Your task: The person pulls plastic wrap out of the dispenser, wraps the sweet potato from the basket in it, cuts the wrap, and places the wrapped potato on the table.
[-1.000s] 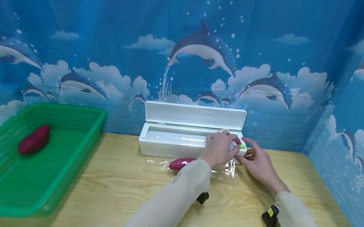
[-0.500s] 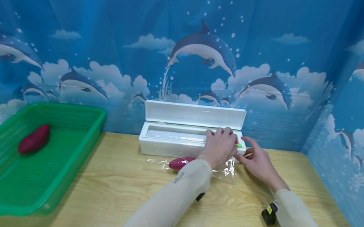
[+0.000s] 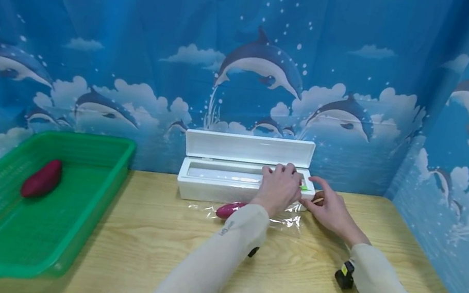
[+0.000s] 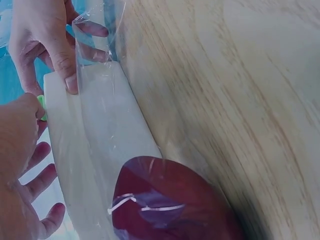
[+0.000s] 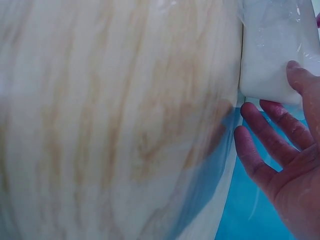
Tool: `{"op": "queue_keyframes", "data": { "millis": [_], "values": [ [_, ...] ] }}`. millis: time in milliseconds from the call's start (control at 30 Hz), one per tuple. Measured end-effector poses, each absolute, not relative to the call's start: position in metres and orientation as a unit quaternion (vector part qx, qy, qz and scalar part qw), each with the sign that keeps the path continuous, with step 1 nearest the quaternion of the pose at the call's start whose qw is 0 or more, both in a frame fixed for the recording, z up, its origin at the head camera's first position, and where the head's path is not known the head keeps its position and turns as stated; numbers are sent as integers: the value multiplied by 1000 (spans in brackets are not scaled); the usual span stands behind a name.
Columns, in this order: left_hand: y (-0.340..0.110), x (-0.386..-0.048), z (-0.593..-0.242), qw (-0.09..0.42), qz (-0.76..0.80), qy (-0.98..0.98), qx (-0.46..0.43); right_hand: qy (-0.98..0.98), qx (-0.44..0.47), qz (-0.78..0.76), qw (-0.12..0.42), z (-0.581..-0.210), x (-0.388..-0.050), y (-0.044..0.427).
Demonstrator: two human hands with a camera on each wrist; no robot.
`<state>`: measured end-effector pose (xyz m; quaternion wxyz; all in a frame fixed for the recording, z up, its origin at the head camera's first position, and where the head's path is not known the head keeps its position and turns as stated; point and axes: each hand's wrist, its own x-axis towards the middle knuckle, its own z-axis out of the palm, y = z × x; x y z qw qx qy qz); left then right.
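Note:
A long white cling film dispenser [image 3: 217,193] stands lidded-open against the backdrop. In the head view my left hand [image 3: 278,188] is over its right part, pinching a small green slider [image 4: 43,107] on the top edge; the other fingers spread over the opening. My right hand [image 3: 333,213] grips the right end, its thumb [image 5: 299,77] on the front face and its fingers around the end. Clear film [image 4: 100,125] hangs over the front and onto the table. Under this film, at the dispenser's front, lies a dark red sweet potato [image 3: 228,211], partly hidden by my left sleeve.
A green plastic basket [image 3: 71,243] stands on the left, with another dark red sweet potato [image 3: 42,179] in it. The wooden table [image 3: 284,291] stretches in front of the dispenser. A blue dolphin-print curtain [image 3: 166,24] closes off the back and right side.
My left hand and the green slider have shifted slightly left along the dispenser's edge. My right hand keeps its hold on the end. The sweet potatoes stay put.

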<state>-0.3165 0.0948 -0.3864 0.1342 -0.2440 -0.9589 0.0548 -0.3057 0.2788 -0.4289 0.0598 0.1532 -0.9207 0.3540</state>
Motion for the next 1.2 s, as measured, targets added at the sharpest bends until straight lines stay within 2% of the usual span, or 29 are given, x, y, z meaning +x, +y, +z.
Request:
{"op": "queue_keyframes", "data": {
  "millis": [567, 1200],
  "values": [
    [73, -321, -387, 148, 69, -956, -242, -917, 149, 363, 66, -429, -307, 276],
    [54, -317, -383, 134, 57, -955, -258, -914, 145, 374, 57, -431, -304, 275]
  ]
}}
